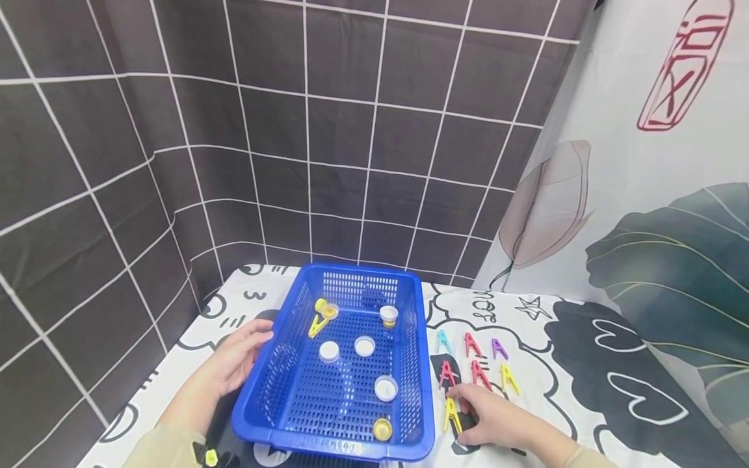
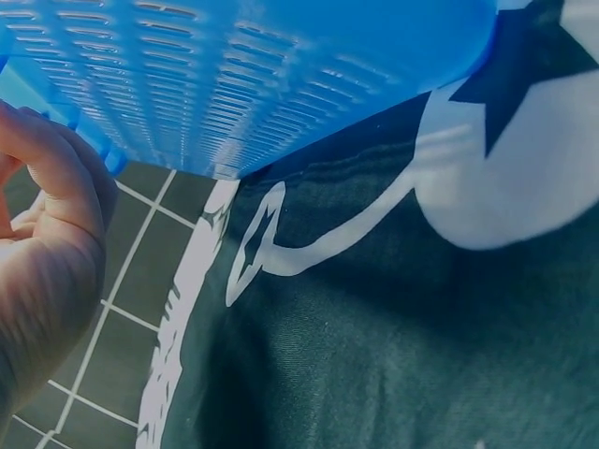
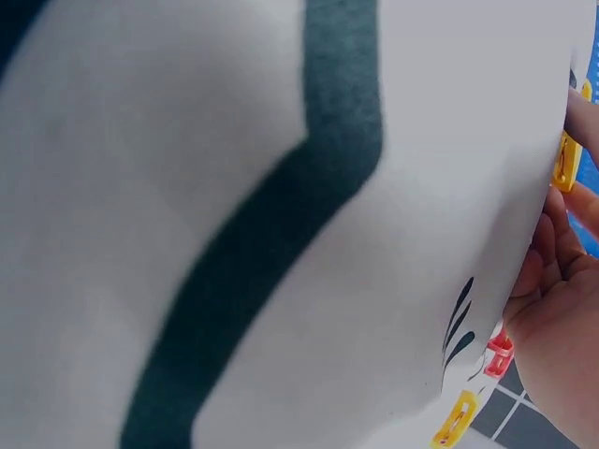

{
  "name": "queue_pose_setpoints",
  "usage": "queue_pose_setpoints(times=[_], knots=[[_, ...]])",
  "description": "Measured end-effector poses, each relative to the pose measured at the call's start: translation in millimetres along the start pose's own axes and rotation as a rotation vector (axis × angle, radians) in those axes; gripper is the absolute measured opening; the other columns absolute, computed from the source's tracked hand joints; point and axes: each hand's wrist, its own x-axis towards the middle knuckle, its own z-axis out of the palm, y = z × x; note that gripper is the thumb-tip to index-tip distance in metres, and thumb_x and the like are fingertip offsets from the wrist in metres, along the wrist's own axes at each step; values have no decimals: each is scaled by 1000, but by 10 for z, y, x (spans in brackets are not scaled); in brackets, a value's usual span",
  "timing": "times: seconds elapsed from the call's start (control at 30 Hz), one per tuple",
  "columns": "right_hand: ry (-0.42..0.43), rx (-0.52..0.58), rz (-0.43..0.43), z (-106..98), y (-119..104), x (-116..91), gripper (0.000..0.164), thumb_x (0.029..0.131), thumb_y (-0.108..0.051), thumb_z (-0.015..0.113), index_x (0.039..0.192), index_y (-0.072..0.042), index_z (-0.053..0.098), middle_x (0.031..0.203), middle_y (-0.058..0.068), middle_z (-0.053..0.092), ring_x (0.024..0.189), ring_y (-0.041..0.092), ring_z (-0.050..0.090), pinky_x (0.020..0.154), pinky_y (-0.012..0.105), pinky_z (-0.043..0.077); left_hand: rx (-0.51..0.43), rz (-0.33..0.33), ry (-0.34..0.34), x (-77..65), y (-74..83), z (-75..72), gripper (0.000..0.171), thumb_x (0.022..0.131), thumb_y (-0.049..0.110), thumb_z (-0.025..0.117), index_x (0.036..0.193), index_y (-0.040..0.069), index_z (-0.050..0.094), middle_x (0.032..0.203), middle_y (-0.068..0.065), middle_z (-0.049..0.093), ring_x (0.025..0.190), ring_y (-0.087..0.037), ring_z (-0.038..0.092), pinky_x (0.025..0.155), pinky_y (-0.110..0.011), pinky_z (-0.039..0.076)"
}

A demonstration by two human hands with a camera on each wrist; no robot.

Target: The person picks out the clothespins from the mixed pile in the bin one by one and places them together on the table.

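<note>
A blue perforated basket stands on the patterned cloth. At its left rim is my left hand, fingertips right at the outer edge; the left wrist view shows this hand beside the basket's side wall. To the right of the basket, my right hand pinches a yellow clothespin between thumb and index finger, close over the cloth. The right wrist view catches part of that yellow clothespin between the fingers. Inside the basket lie a yellow clothespin and several small round cups, including a white one.
Beyond my right hand lie more clothespins in two rough rows: light blue, red, purple, two more red ones, and a yellow one. A dark gridded curtain hangs behind, and a printed white curtain at right.
</note>
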Motion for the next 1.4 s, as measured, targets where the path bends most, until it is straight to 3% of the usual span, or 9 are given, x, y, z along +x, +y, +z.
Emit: queue_pose_setpoints(times=[0.3,0.67,0.87,1.0,1.17,1.4], knots=[[-24,7,48,-66,-13,4,62,71,-33,79,121,-8,51,87,-7,46,79,4,44,66,22,38,-25,7,-20,7,-5,-20,15,99,11,44,113,8,43,94,-6,64,77,-16,64,65,-30,57],[40,18,24,-249,-72,66,59,74,-31,77,120,-4,51,85,-2,50,75,8,48,62,23,43,-62,23,-60,-5,-11,-19,13,99,10,42,112,10,44,94,-5,65,77,-15,64,65,-29,57],[88,19,33,-410,-134,166,56,78,-29,73,121,0,50,89,3,52,74,12,52,59,23,46,-52,10,-35,-13,4,0,13,99,10,42,112,10,44,95,-5,64,78,-15,64,65,-29,57],[98,59,49,-523,-217,267,56,79,-28,73,122,1,49,92,7,53,73,10,51,56,23,48,-45,8,-28,-16,10,6,14,99,10,42,112,9,43,95,-5,63,78,-15,64,65,-30,57],[73,155,55,-630,-340,379,56,82,-26,72,124,0,47,95,10,52,71,14,54,46,35,54,-46,14,-32,-16,11,6,13,99,9,42,112,9,44,95,-6,63,78,-16,64,66,-30,57],[85,12,19,-726,-459,551,55,83,-35,69,124,-3,50,96,2,55,80,12,55,61,26,50,-43,17,-37,-8,4,0,13,99,9,42,112,9,45,95,-6,63,78,-15,64,65,-30,57]])
